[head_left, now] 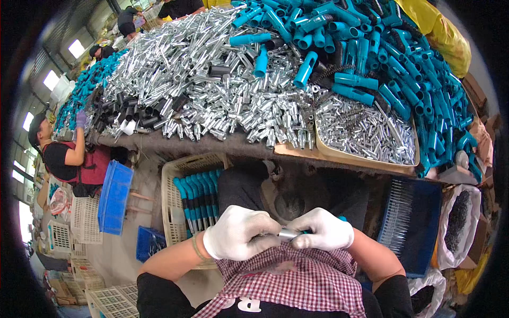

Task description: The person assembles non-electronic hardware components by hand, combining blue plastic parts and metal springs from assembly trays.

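- Cylinder of silvery metal: long axis roughly nine-to-three o'clock.
- Left white-gloved hand: pinching its nine-o'clock end.
- Right white-gloved hand: pinching its three-o'clock end; cylinder lies between, neither hand nearer.

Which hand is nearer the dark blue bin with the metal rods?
Right. The right hand is left of the blue bin, with a gap between; the left hand is farther left, beyond the right one.

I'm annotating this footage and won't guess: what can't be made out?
Head view:
- Silver part: ends covered by left hand and right hand.
- Teal-handled pieces: some lower ends behind left hand.
- Small metal pieces in tan tray: too small to count.
- Topmost teal parts: cut off by top edge.
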`<act>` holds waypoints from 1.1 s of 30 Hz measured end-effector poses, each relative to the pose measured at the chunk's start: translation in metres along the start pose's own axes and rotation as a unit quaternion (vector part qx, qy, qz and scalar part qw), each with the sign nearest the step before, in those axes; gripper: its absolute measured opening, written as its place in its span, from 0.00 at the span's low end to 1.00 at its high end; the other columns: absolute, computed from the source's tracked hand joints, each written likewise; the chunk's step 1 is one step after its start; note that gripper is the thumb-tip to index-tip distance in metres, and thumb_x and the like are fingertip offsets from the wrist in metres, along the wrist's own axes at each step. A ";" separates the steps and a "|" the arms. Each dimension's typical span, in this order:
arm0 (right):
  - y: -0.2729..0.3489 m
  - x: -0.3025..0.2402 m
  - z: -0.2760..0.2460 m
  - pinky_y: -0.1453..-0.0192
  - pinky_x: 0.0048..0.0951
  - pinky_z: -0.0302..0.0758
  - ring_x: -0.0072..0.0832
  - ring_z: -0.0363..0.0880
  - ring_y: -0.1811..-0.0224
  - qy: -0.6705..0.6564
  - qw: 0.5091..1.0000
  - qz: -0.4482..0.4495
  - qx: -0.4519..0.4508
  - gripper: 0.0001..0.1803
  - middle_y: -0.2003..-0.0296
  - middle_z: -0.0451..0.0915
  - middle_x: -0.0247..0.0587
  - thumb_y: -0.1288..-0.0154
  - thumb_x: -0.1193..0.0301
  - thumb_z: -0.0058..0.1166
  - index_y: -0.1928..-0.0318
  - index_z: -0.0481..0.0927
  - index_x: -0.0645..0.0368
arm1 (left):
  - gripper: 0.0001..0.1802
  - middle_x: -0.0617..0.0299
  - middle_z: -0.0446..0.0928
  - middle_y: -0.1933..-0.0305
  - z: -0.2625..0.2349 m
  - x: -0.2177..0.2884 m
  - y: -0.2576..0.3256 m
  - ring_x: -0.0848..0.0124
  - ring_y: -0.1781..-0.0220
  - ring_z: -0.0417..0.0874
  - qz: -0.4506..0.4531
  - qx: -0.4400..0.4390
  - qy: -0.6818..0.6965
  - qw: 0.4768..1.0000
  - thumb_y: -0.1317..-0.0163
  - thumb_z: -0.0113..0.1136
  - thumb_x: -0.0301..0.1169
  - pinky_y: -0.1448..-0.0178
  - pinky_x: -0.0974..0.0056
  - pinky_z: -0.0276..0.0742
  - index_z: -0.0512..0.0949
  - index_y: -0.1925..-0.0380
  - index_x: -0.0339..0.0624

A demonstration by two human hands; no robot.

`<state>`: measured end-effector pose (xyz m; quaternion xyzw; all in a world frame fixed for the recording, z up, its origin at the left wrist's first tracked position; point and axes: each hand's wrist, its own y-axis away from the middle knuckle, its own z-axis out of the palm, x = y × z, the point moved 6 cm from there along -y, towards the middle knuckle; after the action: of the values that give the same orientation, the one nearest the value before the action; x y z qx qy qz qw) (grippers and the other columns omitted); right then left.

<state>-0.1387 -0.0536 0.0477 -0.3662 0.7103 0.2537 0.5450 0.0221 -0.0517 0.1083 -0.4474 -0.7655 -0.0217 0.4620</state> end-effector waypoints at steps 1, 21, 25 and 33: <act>0.000 0.003 0.002 0.61 0.37 0.78 0.41 0.84 0.66 -0.020 0.999 0.017 -0.022 0.34 0.69 0.83 0.54 0.36 0.42 0.55 0.53 0.82 0.64 | 0.11 0.60 0.77 0.78 0.001 0.000 0.000 0.60 0.79 0.81 0.016 0.003 0.001 1.000 0.49 0.71 0.28 0.77 0.62 0.72 0.79 0.67 0.43; -0.008 -0.008 -0.006 0.61 0.36 0.79 0.46 0.84 0.66 0.248 0.953 0.045 0.165 0.30 0.66 0.82 0.52 0.39 0.45 0.59 0.51 0.81 0.59 | 0.15 0.56 0.80 0.68 -0.006 -0.028 0.008 0.65 0.67 0.86 -0.257 0.122 -0.026 0.958 0.41 0.70 0.33 0.61 0.66 0.78 0.76 0.60 0.37; -0.005 -0.005 -0.003 0.64 0.38 0.78 0.47 0.84 0.69 0.154 0.981 0.022 0.120 0.32 0.71 0.81 0.51 0.38 0.42 0.57 0.55 0.82 0.61 | 0.09 0.56 0.80 0.72 0.001 -0.021 0.013 0.65 0.72 0.84 -0.141 0.150 -0.024 0.978 0.41 0.65 0.25 0.66 0.65 0.77 0.75 0.62 0.38; -0.008 0.022 0.021 0.77 0.20 0.68 0.16 0.73 0.80 -0.306 0.940 0.035 -0.146 0.26 0.79 0.78 0.30 0.35 0.50 0.60 0.61 0.82 0.65 | 0.12 0.58 0.78 0.76 -0.004 0.009 -0.012 0.59 0.78 0.81 0.096 -0.031 0.019 0.995 0.47 0.71 0.30 0.75 0.62 0.75 0.79 0.66 0.40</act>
<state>-0.1232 -0.0479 0.0216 -0.3208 0.4766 0.4734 0.6677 0.0150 -0.0542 0.1215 -0.5321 -0.7093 -0.0091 0.4622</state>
